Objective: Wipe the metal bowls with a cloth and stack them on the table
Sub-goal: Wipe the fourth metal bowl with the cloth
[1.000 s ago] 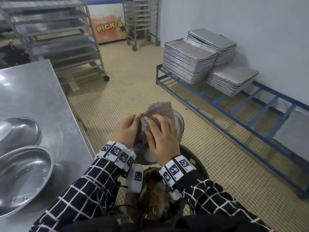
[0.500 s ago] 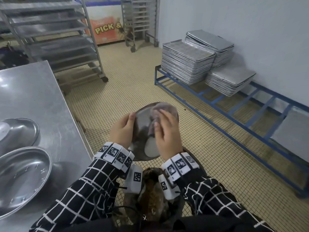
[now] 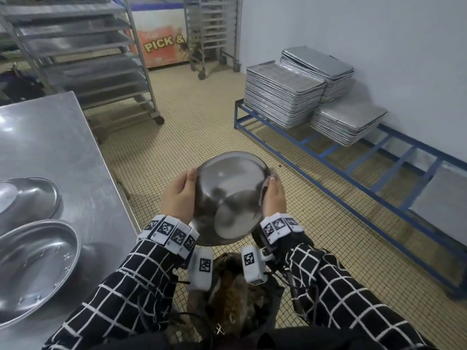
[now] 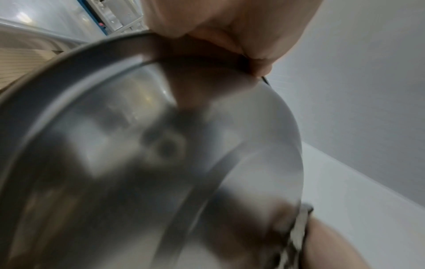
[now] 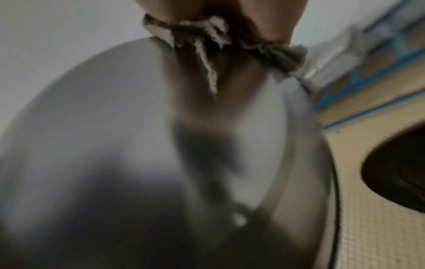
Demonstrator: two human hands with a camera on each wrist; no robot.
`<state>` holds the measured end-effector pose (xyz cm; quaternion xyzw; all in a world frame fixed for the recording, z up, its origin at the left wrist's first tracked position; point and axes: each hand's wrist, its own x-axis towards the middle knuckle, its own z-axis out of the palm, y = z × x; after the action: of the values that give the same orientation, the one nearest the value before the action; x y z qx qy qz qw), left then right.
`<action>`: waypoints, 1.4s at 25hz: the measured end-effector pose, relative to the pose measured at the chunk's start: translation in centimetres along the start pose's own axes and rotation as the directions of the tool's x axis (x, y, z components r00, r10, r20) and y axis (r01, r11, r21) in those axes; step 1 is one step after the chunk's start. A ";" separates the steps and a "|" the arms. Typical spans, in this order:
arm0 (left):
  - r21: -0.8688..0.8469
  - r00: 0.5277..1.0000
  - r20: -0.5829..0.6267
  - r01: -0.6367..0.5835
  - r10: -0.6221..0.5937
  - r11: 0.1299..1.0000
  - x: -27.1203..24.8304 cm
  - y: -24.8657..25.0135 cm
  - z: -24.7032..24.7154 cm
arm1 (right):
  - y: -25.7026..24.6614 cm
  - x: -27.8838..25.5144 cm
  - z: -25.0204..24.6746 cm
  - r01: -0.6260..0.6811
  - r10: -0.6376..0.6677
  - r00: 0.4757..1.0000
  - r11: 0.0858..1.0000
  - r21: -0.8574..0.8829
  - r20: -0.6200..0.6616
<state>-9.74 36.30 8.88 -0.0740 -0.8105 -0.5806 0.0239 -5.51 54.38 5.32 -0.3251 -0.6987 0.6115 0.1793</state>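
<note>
A person in a black shirt with a white grid pattern holds a round, shiny metal bowl in the air in front of their body, above a yellow-tiled floor and just to the right of a stainless steel table. The bowl is turned so that its rounded outer wall and flat circular base face the head camera. The left hand grips the bowl's left rim, fingers curled round the edge and thumb on the outer wall; the left wrist view shows this hand pinching the rim of the bowl, though blurred. The right hand holds the bowl's right rim with a frayed grey-brown cloth bunched between fingers and metal; in the right wrist view the cloth hangs in ragged strands from the closed fingers against the bowl. Both wrists wear white bands printed with black square markers. On the table to the left lie two more round metal bowls: the nearer one open side up, the farther one just behind it, upside down. Against the pale wall on the right, stacks of grey metal baking trays sit on a low blue metal frame. Wheeled steel tray racks stand beyond the table.
</note>
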 end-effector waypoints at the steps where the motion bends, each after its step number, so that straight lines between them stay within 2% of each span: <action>1: -0.013 1.000 -0.006 0.017 -0.018 1.000 0.0 -0.5 -0.1 | 0.2 0.2 -0.9 -0.065 0.064 0.997 0.998 0.007 0.044; 2: -0.012 0.999 -0.007 0.038 -0.038 0.999 0.0 -1.0 -0.3 | 0.2 0.2 -1.7 -0.063 0.066 0.995 0.997 -0.035 0.070; 4: 0.004 0.996 0.015 0.088 -0.088 0.996 -0.1 -2.2 -0.3 | 0.7 0.7 -2.6 0.047 -0.039 0.998 0.987 -0.155 0.055; 6: 0.046 0.993 0.052 0.107 -0.109 0.993 0.1 -3.3 -0.1 | 0.8 1.3 -2.9 0.135 -0.132 0.991 0.973 -0.186 0.029; 8: 0.166 0.992 0.097 0.062 -0.079 0.984 0.3 -4.0 -0.3 | 0.5 1.8 -3.0 0.210 -0.206 0.978 0.950 -0.232 0.040; 10: 0.223 0.983 0.182 -0.007 -0.034 0.975 0.3 -3.6 -0.3 | -0.3 2.1 -3.2 0.305 -0.274 0.952 0.891 -0.335 0.139; 12: 0.237 0.963 0.271 -0.071 0.004 0.969 0.1 -2.4 0.0 | -1.1 1.8 -2.8 0.454 -0.349 0.888 0.766 -0.455 0.298; 14: 0.280 0.935 0.353 -0.133 0.027 0.951 -0.2 -1.1 0.7 | -1.7 1.1 -2.0 0.595 -0.410 0.801 0.618 -0.514 0.436; 16: 0.356 0.924 0.380 -0.189 0.043 0.915 -0.3 -0.4 1.3 | -2.1 0.3 -1.0 0.674 -0.440 0.738 0.516 -0.528 0.511; 18: 0.416 0.945 0.323 -0.198 0.060 0.888 -0.4 -0.2 1.5 | -2.3 -0.5 -0.2 0.709 -0.510 0.705 0.492 -0.505 0.493; 20: 0.429 0.961 0.266 -0.183 0.070 0.885 -0.4 -0.2 1.6 | -2.0 -1.5 0.3 0.741 -0.643 0.658 0.459 -0.491 0.392; 22: 0.408 0.975 0.203 -0.164 0.086 0.898 -0.4 -0.1 1.6 | -1.5 -3.0 0.9 0.771 -0.750 0.571 0.352 -0.530 0.332; 24: 0.344 0.983 0.137 -0.160 0.119 0.925 -0.2 0.2 1.4 | -0.8 -4.6 1.3 0.779 -0.772 0.532 0.286 -0.558 0.348; 25: 0.306 0.984 0.121 -0.160 0.129 0.938 -0.1 0.2 1.3 | -0.2 -4.8 1.3 0.769 -0.770 0.544 0.297 -0.566 0.334; 26: 0.279 0.984 0.116 -0.161 0.134 0.946 -0.1 0.2 1.2 | 0.1 -4.9 1.1 0.751 -0.769 0.573 0.356 -0.556 0.282; 27: 0.264 0.984 0.118 -0.160 0.133 0.951 -0.1 0.1 1.1 | 0.5 -4.4 0.8 0.713 -0.742 0.639 0.471 -0.519 0.204; 28: 0.254 0.985 0.121 -0.152 0.125 0.955 -0.1 0.0 1.0 | 1.1 -3.9 0.3 0.636 -0.664 0.739 0.631 -0.444 0.114; 29: 0.245 0.987 0.114 -0.135 0.110 0.960 -0.1 -0.3 0.9 | 1.7 -3.2 -0.2 0.504 -0.528 0.849 0.788 -0.353 0.034; 30: 0.233 0.991 0.096 -0.111 0.091 0.966 0.0 -0.4 0.8 | 2.3 -2.4 -0.8 0.340 -0.359 0.933 0.895 -0.289 -0.013; 31: 0.221 0.995 0.073 -0.086 0.072 0.971 0.0 -0.6 0.7 | 2.9 -1.7 -1.4 0.213 -0.232 0.972 0.935 -0.282 -0.035; 32: 0.209 0.997 0.053 -0.064 0.054 0.976 0.0 -0.7 0.6 | 3.3 -1.4 -2.0 0.175 -0.197 0.980 0.936 -0.304 -0.043; 33: 0.196 0.999 0.038 -0.045 0.038 0.979 0.1 -0.8 0.5 | 3.4 -1.3 -2.4 0.198 -0.223 0.974 0.927 -0.320 -0.045; 35: 0.176 0.999 0.030 -0.027 0.022 0.984 0.2 -0.7 0.5 | 2.1 -1.8 -2.4 0.331 -0.355 0.934 0.901 -0.279 -0.039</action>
<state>-10.00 36.58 8.08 -0.0898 -0.8579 -0.5052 0.0263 -2.17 55.00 4.00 -0.2450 -0.8124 0.4552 0.2696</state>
